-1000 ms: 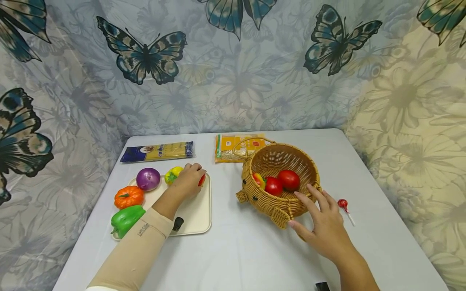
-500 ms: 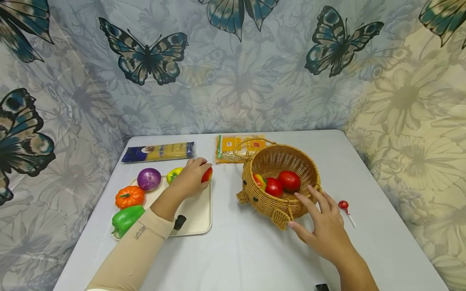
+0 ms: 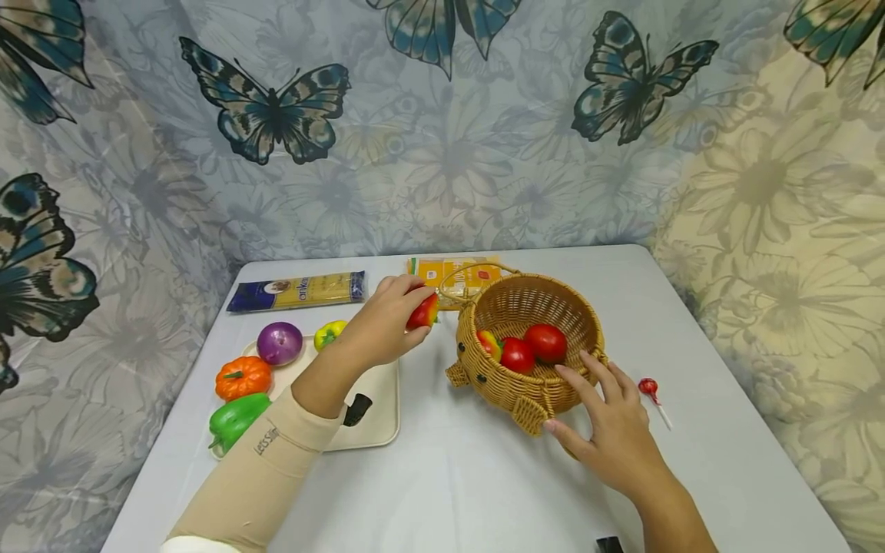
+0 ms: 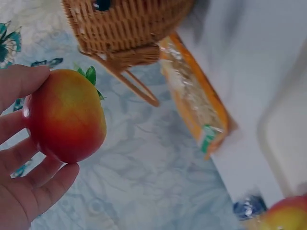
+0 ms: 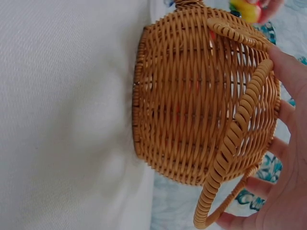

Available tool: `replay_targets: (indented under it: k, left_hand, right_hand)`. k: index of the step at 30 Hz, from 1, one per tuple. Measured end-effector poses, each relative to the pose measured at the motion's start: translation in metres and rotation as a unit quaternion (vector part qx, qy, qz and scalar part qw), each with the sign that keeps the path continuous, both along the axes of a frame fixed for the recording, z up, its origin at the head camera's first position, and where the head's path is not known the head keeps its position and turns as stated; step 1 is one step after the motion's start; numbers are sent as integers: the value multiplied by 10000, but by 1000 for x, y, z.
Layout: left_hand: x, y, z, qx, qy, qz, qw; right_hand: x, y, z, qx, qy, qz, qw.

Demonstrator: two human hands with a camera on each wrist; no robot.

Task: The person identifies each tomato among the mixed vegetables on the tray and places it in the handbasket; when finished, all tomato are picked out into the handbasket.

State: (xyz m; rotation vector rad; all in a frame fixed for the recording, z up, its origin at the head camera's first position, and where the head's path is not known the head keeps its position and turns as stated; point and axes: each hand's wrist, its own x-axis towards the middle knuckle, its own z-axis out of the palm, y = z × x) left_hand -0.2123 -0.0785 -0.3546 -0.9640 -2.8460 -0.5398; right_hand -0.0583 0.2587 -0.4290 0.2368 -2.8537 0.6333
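My left hand [image 3: 387,322] holds a red-and-yellow fruit [image 3: 423,312] with small green leaves, lifted between the tray and the basket. In the left wrist view, thumb and fingertips grip the same fruit [image 4: 69,115] by its sides. To the right stands a wicker basket [image 3: 498,392] with an animal face and a loop handle; two red tomatoes [image 3: 546,343] and another red-and-yellow fruit [image 3: 490,344] lie inside. My right hand [image 3: 615,430] holds the near right rim, fingers over the edge and thumb outside. In the right wrist view, fingertips rest along the basket [image 5: 206,96].
A cream tray [image 3: 380,422] at left bears a purple round vegetable [image 3: 280,343], an orange pumpkin [image 3: 243,377], a green pepper [image 3: 238,421] and a yellow pepper [image 3: 329,335]. Two food packets, one blue-and-gold [image 3: 297,292] and one orange [image 3: 442,275], lie behind. A lollipop [image 3: 650,390] lies right.
My left hand has lifted the red-and-yellow fruit off the tray and carried it rightward toward the basket. The right hand and the basket have stayed in place.
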Motion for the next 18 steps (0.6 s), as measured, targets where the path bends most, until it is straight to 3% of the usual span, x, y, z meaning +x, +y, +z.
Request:
replay_targets:
  k: [7,18]
  left_hand:
    - [8,21,19,265,93,-377,9989]
    - [9,63,29,210,71,-829,9963]
  right_hand:
    - [1,0,1,-2,15,-7,10000]
    - [0,0,1,-38,56,21,10000]
